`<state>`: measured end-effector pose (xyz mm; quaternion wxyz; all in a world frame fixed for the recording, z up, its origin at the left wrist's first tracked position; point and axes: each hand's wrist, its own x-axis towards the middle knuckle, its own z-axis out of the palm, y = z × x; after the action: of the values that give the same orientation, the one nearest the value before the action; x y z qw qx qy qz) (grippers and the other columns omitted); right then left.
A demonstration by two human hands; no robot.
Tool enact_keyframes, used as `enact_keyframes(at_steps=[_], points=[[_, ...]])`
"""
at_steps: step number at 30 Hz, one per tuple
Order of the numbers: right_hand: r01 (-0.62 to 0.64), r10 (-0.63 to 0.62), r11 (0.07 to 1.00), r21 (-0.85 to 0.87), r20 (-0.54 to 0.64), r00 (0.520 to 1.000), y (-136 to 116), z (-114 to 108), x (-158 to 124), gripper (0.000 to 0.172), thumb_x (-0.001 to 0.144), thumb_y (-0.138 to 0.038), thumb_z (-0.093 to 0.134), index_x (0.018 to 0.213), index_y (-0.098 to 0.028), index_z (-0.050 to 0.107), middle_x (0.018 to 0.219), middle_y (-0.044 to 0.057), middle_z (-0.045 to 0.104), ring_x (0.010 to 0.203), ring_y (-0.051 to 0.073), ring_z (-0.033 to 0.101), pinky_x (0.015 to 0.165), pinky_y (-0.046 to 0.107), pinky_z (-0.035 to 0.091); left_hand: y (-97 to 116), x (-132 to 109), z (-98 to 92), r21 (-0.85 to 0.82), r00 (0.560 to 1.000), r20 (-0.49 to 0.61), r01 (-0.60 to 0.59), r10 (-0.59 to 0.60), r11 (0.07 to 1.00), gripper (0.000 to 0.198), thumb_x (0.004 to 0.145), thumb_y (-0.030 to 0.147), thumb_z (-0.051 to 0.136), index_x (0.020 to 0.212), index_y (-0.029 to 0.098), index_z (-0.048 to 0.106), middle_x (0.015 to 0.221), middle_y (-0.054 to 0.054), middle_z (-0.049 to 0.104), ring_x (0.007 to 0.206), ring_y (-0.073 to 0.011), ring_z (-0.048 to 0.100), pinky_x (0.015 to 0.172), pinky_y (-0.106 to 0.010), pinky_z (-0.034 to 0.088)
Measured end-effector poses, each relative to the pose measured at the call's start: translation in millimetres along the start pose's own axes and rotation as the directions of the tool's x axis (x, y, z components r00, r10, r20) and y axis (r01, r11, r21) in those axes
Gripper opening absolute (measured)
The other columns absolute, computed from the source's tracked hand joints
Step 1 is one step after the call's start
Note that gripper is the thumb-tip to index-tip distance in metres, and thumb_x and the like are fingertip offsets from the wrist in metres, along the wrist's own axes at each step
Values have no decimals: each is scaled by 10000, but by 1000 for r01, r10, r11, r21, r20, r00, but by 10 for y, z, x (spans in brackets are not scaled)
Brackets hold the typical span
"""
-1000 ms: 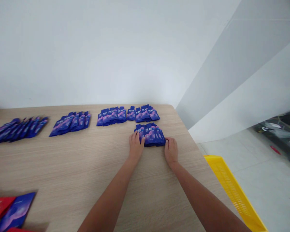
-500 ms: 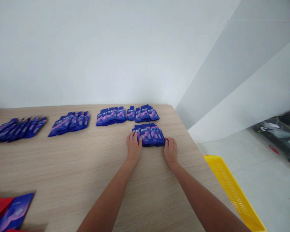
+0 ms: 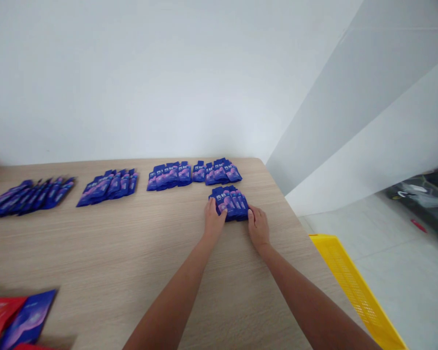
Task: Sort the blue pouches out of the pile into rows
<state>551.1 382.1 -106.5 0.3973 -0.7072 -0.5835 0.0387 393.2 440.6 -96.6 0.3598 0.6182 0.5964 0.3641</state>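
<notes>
A fanned bunch of blue and purple sachets (image 3: pixel 231 202) lies near the table's far right corner. My left hand (image 3: pixel 214 222) presses against its left side, fingers curled onto the packets. My right hand (image 3: pixel 258 224) holds its right side, fingers bent against the edge. The bunch is squeezed narrow between the two hands. Just behind it, along the wall, lie other groups of the same sachets (image 3: pixel 217 172).
More blue sachet groups (image 3: pixel 108 185) run leftward along the back of the wooden table (image 3: pixel 105 253). Red and blue packets (image 3: pixel 20 321) lie at the near left corner. A yellow crate (image 3: pixel 354 287) stands on the floor to the right.
My left hand has slid right, pushing the spread sachets together into a tighter bunch. The right hand has stayed against the right side.
</notes>
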Motion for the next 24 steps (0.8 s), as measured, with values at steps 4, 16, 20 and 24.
enact_keyframes(at_steps=[4,16,20,24], points=[[27,-27,1000,-9,37,999,-8,-27,4,449,956,-424,310,1171,-156,601,1098,136,635,1020,247,527,934,439,421,100,-71,143,-76,1000,7,23,-22,997,588,758,271,579,1315,138,448,1428,-160,427,1355,-279,344,1140,-428,242],[-17,16,996,83,19,1000,35,-16,0,504,965,-449,237,1182,-174,599,1125,120,650,1034,235,548,947,444,424,355,-223,537,168,985,-32,-161,169,973,472,881,240,363,1310,57,438,1431,-217,409,1362,-289,333,1122,-485,266],[-19,18,995,100,11,1000,45,-9,0,502,966,-450,227,1206,-198,589,1157,107,648,1045,228,555,958,452,420,359,-254,503,224,982,-40,-172,185,959,445,896,228,345,1279,54,488,1407,-196,450,1344,-283,361,1119,-463,284],[-8,7,994,112,10,1000,34,-10,0,489,970,-423,228,1233,-200,575,1207,103,630,1104,218,547,995,452,405,360,-246,348,237,989,-14,-143,150,961,445,899,307,417,1261,75,532,1397,-168,476,1320,-277,389,1110,-436,300]])
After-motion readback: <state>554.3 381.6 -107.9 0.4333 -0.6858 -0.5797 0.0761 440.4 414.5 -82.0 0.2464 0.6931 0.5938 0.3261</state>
